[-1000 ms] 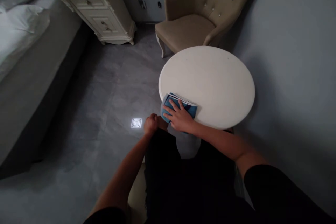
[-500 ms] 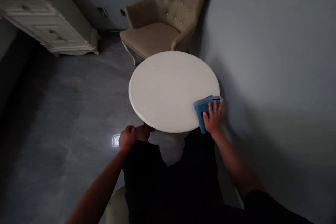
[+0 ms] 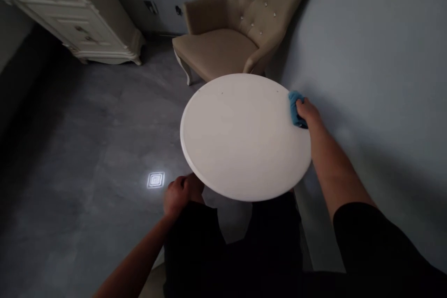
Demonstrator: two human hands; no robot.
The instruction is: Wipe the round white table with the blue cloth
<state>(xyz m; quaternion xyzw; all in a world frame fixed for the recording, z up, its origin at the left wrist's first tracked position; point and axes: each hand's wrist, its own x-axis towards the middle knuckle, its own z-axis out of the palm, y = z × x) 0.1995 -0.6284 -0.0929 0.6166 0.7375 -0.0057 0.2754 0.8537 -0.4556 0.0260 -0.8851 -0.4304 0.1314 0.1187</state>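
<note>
Standing here, I've got the desk (image 3: 240, 139) right in front of the person (image 3: 258, 235), with the chair (image 3: 220, 49) just behind it. Cabinet (image 3: 101, 18) is further left, floor (image 3: 111, 139) between it and the chair. Wall (image 3: 377, 56) runs down the desk's right side. Cloth (image 3: 294, 111)'s on the right rim, toward the back, right grip (image 3: 308, 108) on it. Left grip (image 3: 177, 195)'s on the left knee (image 3: 194, 187), near the front-left rim, and there's a light patch (image 3: 155, 179) on the floor just left of that.
</note>
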